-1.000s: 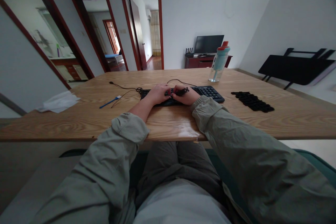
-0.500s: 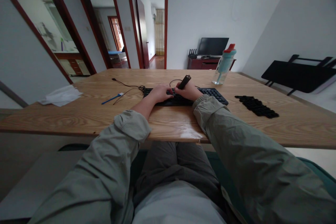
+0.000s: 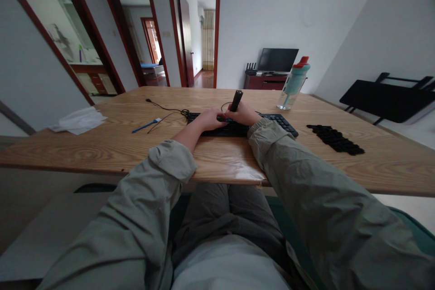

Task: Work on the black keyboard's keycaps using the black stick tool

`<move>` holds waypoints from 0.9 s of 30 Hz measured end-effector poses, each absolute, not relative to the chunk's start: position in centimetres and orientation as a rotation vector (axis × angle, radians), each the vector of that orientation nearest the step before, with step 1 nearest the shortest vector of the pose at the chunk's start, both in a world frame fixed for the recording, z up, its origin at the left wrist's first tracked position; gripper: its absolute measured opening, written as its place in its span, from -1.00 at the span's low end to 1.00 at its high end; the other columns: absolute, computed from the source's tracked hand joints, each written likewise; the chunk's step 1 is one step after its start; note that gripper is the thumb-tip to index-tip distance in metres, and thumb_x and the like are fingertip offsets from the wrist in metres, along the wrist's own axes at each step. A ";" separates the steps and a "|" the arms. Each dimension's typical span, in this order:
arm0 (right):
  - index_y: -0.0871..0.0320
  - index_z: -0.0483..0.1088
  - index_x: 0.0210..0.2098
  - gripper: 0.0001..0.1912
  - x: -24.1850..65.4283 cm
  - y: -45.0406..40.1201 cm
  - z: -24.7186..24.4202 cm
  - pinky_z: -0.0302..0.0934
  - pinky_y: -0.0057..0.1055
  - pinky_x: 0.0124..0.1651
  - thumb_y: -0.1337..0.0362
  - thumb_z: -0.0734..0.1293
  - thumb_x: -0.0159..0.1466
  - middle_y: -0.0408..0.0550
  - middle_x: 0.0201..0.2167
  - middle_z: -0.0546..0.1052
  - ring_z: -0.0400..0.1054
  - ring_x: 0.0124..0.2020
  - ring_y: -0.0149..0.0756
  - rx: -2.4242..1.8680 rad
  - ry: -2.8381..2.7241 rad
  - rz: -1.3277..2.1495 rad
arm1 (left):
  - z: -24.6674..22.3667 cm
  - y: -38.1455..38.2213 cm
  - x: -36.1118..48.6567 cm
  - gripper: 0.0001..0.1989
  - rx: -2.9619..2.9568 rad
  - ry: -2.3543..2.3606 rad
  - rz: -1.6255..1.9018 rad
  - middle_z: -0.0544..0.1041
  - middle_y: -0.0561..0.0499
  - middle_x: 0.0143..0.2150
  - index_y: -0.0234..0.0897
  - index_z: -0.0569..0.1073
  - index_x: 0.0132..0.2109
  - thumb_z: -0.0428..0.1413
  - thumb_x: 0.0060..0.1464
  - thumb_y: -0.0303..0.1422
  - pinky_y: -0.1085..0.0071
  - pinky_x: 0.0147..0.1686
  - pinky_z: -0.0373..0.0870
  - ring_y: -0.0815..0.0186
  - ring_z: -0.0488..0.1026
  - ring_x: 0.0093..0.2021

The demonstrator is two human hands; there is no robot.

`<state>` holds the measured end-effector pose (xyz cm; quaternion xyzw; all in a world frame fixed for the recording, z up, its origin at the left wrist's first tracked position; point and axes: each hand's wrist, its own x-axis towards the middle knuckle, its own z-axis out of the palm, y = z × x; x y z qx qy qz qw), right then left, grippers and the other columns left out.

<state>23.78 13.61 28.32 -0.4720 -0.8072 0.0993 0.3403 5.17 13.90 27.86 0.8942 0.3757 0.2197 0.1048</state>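
The right hand (image 3: 243, 113) grips a dark tool (image 3: 236, 99) nearly upright — the left hand (image 3: 210, 120) lies flat, holding nothing, on the keyboard (image 3: 282, 122).

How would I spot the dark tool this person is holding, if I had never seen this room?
Start at the big wooden table and find the black keyboard in its middle, where both hands rest. The right hand grips a short black tool standing nearly upright over the keys. Nothing else near the keyboard stands up, and the blue pen to the left lies flat.

Both arms reach forward; the left hand (image 3: 209, 119) lies flat, palm down; the right hand (image 3: 243, 115) is fisted.
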 end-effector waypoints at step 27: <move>0.18 0.43 -0.47 -0.63 23.7 12.5 28.0 0.04 -0.42 -0.36 0.04 0.21 0.27 -0.07 -0.51 0.45 0.26 -0.45 -0.34 -1.307 -2.136 0.184 | 28.0 13.5 5.8 -0.81 2.768 1.286 0.559 0.62 -0.05 -0.25 -0.23 0.61 -0.25 0.18 -0.01 -0.27 0.32 -0.16 0.40 0.15 0.52 -0.20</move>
